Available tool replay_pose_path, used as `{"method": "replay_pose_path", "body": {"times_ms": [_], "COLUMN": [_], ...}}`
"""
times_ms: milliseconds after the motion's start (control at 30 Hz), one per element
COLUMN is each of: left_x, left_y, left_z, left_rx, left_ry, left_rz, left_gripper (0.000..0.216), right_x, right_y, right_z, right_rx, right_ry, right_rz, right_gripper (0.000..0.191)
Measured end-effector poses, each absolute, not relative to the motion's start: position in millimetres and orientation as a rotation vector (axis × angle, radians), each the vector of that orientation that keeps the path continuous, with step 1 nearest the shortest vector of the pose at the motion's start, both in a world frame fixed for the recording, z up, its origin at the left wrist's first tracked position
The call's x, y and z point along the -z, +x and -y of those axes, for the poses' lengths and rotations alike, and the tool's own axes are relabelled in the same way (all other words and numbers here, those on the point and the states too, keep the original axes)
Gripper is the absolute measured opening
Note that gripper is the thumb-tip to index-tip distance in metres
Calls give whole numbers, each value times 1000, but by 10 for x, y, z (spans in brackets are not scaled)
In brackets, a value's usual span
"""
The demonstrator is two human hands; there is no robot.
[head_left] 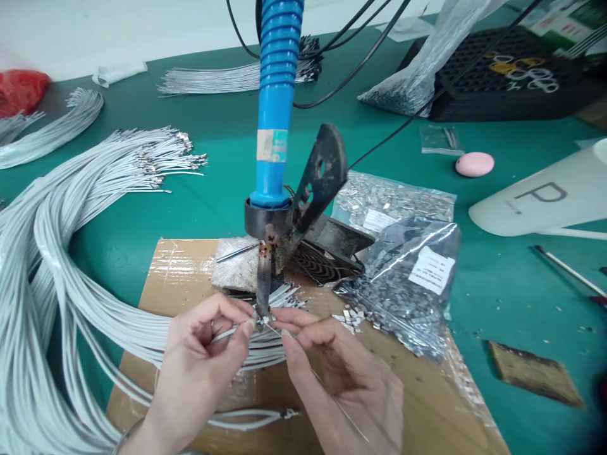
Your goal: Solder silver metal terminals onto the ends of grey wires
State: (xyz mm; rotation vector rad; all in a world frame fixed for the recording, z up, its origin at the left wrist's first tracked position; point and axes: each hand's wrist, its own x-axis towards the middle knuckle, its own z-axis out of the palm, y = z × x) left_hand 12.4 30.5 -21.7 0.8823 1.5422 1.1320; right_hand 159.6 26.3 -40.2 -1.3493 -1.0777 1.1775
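Note:
A soldering iron (279, 82) with a ribbed blue handle points straight down, its dark tip (263, 294) at the hands. My left hand (194, 373) pinches a white cable (224, 334) between thumb and forefinger, its end right under the tip. Between the thumb and fingers of my right hand (346, 373) is a thin solder wire (348, 418), which runs back across the palm. The wire's front end is at the tip too. A small shiny metal piece (266, 320) shows there; whether the tip touches it I cannot tell. More white cables (133, 332) lie behind the hands.
Brown cardboard (184, 265) covers the green table. A black fan (322, 259) stands behind the iron. Bags of small metal plates (403, 278) lie right, with loose plates (349, 318) nearby. A cable bundle (28, 253) fills the left; one looped cable (251, 420) lies in front.

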Motion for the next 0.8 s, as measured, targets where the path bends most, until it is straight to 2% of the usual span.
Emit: {"method": "replay_pose_path", "body": {"times_ms": [800], "left_x": [258], "left_y": [105], "left_z": [-316], "left_rx": [-1121], "left_ry": [937], "left_rz": [-1535], "left_gripper": [17], "right_x": [473], "right_y": [1630], "right_z": [-259], "right_rx": [-1127], "right_ry": [-1330], "right_rz": [1203], "right_gripper": [18]}}
